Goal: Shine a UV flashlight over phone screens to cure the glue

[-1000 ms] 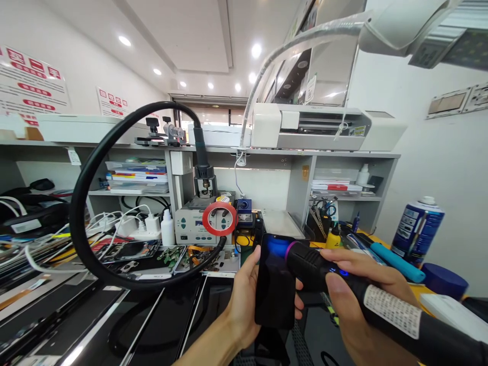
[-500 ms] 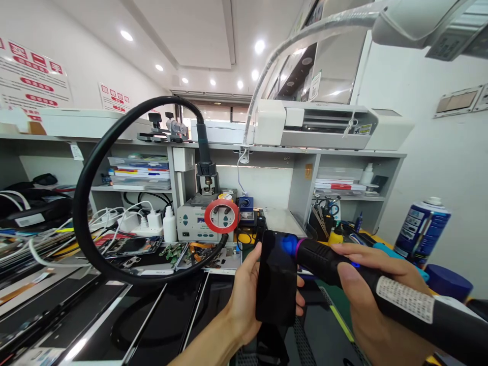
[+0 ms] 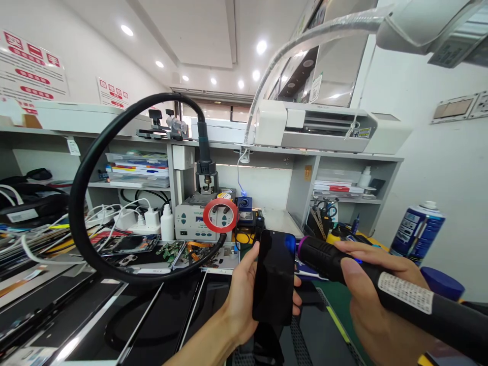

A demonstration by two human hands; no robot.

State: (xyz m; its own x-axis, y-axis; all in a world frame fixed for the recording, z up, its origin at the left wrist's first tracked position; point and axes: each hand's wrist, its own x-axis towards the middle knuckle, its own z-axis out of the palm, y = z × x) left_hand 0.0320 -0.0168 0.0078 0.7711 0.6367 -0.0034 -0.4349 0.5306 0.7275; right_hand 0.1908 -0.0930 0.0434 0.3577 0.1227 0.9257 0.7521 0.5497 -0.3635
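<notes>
A black smartphone (image 3: 273,284) stands nearly upright in my left hand (image 3: 242,295), its dark glossy face toward me. My thumb presses its left edge, and fingertips show past its right edge. My right hand (image 3: 375,295) is wrapped round a black flashlight (image 3: 324,259) with a purple ring at its head and a white printed label on its barrel. The flashlight's head points left at the phone's upper right corner, a small gap apart, and blue light shows there on the glass.
A thick black hose (image 3: 76,198) loops at the left before a hot-air station (image 3: 186,221). Red tape (image 3: 208,216) hangs at its front. Flat dark screens (image 3: 168,315) cover the bench's left. A blue spray can (image 3: 415,234) stands right, beside a dark blue lid (image 3: 442,284).
The flashlight's head has drawn slightly right, away from the phone's face, and the blue glow on the glass has shrunk toward the corner. The view has shifted a little.
</notes>
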